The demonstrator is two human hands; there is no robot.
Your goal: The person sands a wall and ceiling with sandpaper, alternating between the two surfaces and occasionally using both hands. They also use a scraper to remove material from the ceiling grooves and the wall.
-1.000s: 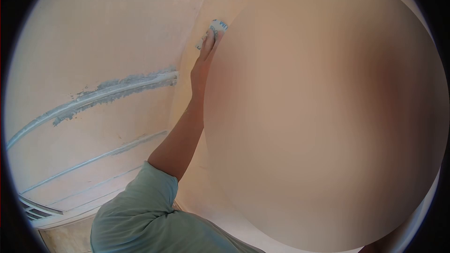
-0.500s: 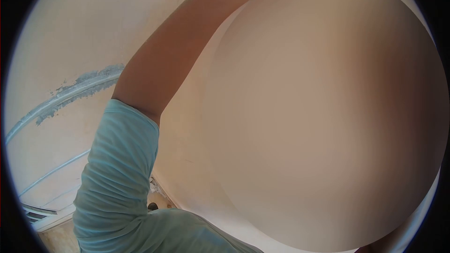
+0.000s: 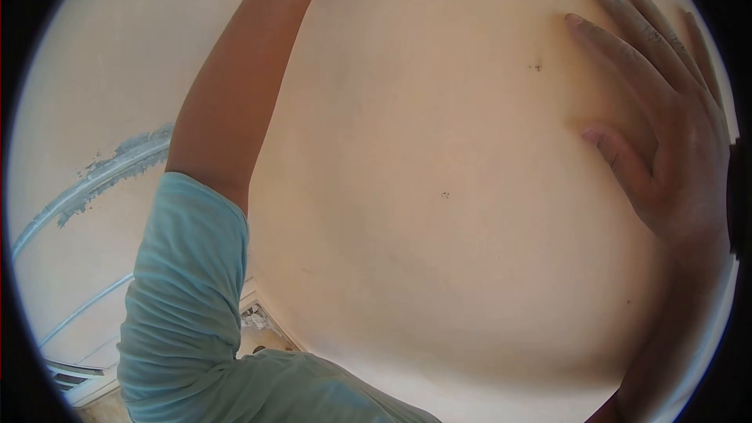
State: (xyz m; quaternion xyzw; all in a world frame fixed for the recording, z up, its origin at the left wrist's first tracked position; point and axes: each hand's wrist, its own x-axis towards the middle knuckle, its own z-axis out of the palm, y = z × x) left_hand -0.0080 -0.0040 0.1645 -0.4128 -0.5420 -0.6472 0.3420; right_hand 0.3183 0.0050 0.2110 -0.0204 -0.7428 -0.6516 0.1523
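Observation:
My right hand (image 3: 674, 133) is spread against the pale plastered wall (image 3: 423, 125) at the right, fingers apart and pointing up to the left, with whitish dust on the fingertips. It holds nothing. My left arm, in a light blue-green sleeve, reaches up along the left side, and its hand lies beyond the top edge of the view. Small dark marks dot the wall between the two arms.
A pipe (image 3: 102, 180) with rough grey filler along it crosses the wall at the left. Below it run a thinner line (image 3: 86, 307) and a slatted opening (image 3: 72, 374). Broken plaster (image 3: 254, 318) shows near the bottom, beside my sleeve.
The large blurred round area over the right side is gone, and my right hand now shows clearly. My left arm has shifted a little to the left in view.

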